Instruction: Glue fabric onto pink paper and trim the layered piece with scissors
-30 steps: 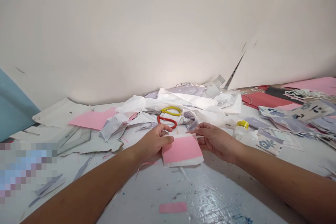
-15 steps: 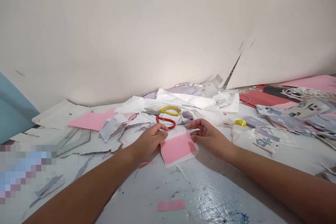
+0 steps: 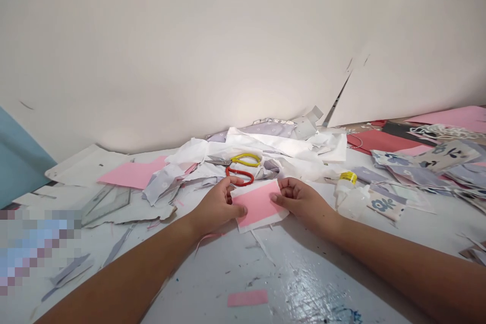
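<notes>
A small pink card (image 3: 259, 204) backed by white fabric lies on the white table (image 3: 273, 273) in front of me. My left hand (image 3: 217, 206) pinches its left edge, thumb on top. My right hand (image 3: 304, 202) grips its right edge with curled fingers. Just beyond the card lie scissors (image 3: 240, 167) with one yellow and one red handle loop, resting on a heap of white and lilac fabric scraps (image 3: 266, 149).
A glue bottle with a yellow cap (image 3: 347, 190) lies to the right of my hand. Floral fabric pieces (image 3: 429, 167) and red and pink sheets cover the right side. A pink sheet (image 3: 131, 173) and clear ruler (image 3: 106, 201) lie left. A white board wall (image 3: 190, 55) stands behind.
The card has slid a little away from me, toward the scissors. My right hand has closed from loosely spread fingers onto the card's right edge. My left hand stayed on the left edge.
</notes>
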`<state>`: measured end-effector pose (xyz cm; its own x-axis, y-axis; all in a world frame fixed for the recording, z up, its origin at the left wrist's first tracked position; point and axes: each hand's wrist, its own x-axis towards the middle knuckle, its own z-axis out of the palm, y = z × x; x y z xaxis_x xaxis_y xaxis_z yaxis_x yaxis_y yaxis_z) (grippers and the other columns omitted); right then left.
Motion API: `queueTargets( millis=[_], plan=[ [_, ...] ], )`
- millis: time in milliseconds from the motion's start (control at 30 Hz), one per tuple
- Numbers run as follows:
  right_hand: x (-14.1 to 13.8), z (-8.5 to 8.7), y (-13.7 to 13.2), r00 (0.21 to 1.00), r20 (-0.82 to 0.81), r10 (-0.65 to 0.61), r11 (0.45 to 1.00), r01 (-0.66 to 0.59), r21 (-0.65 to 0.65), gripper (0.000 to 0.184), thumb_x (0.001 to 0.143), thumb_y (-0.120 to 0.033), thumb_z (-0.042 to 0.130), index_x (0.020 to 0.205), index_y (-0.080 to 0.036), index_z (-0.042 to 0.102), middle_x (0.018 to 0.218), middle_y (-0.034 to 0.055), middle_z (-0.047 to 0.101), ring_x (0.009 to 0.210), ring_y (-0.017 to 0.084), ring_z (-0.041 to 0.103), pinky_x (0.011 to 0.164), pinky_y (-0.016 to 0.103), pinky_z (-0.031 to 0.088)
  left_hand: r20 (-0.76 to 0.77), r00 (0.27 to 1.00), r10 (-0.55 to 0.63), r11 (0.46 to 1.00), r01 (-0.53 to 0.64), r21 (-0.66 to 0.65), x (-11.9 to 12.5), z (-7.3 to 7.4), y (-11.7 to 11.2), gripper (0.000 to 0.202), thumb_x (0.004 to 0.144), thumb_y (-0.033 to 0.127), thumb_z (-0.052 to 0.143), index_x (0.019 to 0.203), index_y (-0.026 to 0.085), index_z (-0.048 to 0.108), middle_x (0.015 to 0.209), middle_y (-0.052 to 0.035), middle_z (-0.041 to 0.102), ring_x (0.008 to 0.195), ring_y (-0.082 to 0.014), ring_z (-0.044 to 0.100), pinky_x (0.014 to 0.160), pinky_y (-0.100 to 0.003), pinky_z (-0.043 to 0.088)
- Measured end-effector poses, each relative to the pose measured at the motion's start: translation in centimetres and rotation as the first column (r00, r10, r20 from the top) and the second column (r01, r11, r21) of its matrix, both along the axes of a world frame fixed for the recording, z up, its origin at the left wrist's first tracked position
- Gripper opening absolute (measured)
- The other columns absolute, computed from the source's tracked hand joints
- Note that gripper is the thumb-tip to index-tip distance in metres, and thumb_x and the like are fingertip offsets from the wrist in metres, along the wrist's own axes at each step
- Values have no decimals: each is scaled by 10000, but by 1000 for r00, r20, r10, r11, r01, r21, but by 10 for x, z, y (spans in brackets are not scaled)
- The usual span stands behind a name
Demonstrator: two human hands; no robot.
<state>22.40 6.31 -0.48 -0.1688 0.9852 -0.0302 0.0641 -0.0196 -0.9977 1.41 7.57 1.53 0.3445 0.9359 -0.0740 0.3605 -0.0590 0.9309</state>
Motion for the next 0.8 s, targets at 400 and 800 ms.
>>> queueTargets(
  millis=[400,800],
  plan=[
    [-4,3,-2,985,-127,-116,992,110,-56,293,646,-434,637,719,-168,540,660,19,614,548,133,541,505,253,419,139,983,117,993,-113,-39,5,-12,2,469,608,294,675,996,202,428,641,27,566,537,-111,521,485,-218,412],
    [-3,-1,0,979,-170,-109,994,106,-26,272,655,-412,642,708,-170,531,645,-10,600,547,108,525,517,223,398,206,971,124,988,-101,-117,10,-11,3,342,601,278,682,838,177,457,586,63,483,482,-64,453,482,-193,364]
  ],
)
